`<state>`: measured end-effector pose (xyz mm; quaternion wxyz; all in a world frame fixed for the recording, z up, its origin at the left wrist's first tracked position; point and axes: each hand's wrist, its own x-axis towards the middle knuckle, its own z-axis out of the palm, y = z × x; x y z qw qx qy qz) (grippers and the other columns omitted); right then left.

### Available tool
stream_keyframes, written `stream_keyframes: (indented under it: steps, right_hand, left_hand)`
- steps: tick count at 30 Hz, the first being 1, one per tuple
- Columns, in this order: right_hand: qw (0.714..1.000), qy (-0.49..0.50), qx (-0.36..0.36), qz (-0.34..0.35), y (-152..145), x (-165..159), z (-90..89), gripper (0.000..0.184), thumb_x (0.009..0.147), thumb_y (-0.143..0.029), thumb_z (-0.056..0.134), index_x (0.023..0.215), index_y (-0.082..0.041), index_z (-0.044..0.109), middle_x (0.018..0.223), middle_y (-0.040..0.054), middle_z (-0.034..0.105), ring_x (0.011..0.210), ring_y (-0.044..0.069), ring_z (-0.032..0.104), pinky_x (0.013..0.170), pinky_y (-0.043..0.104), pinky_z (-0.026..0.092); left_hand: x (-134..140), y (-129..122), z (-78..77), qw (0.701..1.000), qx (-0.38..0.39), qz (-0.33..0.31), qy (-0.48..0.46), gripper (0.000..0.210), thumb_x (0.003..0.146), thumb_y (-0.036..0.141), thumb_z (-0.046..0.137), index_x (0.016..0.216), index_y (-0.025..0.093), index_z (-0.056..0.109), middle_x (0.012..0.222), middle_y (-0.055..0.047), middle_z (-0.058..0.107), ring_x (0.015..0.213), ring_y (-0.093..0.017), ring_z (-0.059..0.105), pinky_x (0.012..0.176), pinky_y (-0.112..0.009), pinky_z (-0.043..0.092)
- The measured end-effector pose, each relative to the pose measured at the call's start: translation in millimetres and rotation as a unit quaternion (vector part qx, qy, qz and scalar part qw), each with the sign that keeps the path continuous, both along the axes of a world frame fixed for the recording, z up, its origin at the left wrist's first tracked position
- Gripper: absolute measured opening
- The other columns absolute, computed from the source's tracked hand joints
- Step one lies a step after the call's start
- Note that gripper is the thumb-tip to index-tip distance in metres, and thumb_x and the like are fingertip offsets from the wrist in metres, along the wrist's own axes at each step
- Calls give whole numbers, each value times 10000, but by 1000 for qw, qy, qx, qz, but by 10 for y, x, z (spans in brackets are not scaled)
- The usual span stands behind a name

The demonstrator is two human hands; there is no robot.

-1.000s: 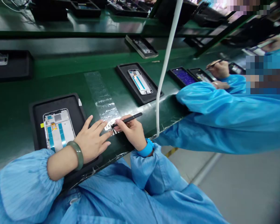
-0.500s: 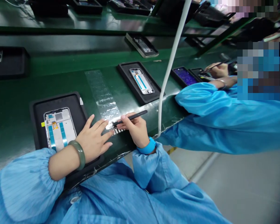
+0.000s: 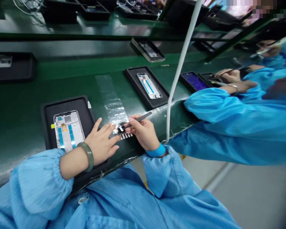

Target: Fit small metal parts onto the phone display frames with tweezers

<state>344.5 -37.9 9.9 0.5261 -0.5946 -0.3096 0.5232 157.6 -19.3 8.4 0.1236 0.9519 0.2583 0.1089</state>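
My left hand (image 3: pixel 103 140), fingers spread, reaches past the near phone tray (image 3: pixel 47 122) and rests its fingertips on the lower end of a clear plastic strip (image 3: pixel 113 100). In my right hand (image 3: pixel 144 132) is a pair of black tweezers (image 3: pixel 143 116), held like a pen with the tips pointing left. A small black piece with a white mark (image 3: pixel 121 128) shows at the tips, over the strip; whether the tweezers grip it I cannot tell. Black and white bars mark the strip's near end. The phone frame (image 3: pixel 66 132) in the near tray has blue strips and a yellow tab.
Another tray (image 3: pixel 146 103) with a phone frame (image 3: pixel 149 86) lies beyond the strip. A white cable (image 3: pixel 181 68) hangs down right of my hands. A co-worker's blue sleeve (image 3: pixel 212 101) is close on the right. A raised shelf (image 3: pixel 124 28) runs along the back.
The black piece with the white mark shows more plainly at the tweezers' tips. Both hands stay over the strip's near end. The whole view has shifted slightly.
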Motion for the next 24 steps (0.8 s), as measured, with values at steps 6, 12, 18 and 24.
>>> stream_keyframes:
  steps: [6, 12, 18, 24]
  right_hand:
    - [996, 33, 88, -5, 87, -378, 296, 246, 721, -370, 680, 849, -221, 533, 688, -33, 671, 503, 84, 624, 524, 202, 544]
    - [984, 75, 133, 88, 309, -1034, 394, 253, 727, -374, 673, 871, -217, 537, 689, -32, 678, 491, 91, 631, 515, 219, 559]
    - [974, 56, 141, 170, 396, -1345, 338, 240, 758, -368, 657, 907, -203, 565, 739, -13, 696, 556, 111, 666, 559, 243, 580]
    - [962, -48, 192, 190, 318, -1373, 294, 207, 785, -328, 645, 945, -208, 590, 798, 14, 695, 635, 145, 691, 615, 278, 593]
  left_hand:
    - [-237, 29, 203, 968, -146, 74, -193, 280, 874, 331, 494, 1092, 165, 555, 1112, -121, 587, 1029, -215, 564, 941, -445, 434]
    - [-671, -58, 296, 826, -323, 228, -401, 179, 842, 354, 545, 903, 185, 535, 797, -18, 612, 664, -109, 581, 613, -234, 490]
    - [-973, -97, 358, 772, -354, 320, -421, 169, 806, 336, 572, 775, 172, 546, 591, 28, 560, 491, -80, 522, 462, -193, 426]
    - [-1052, -78, 355, 765, -384, 341, -389, 145, 780, 297, 552, 731, 161, 554, 587, 30, 557, 486, -72, 512, 468, -184, 409]
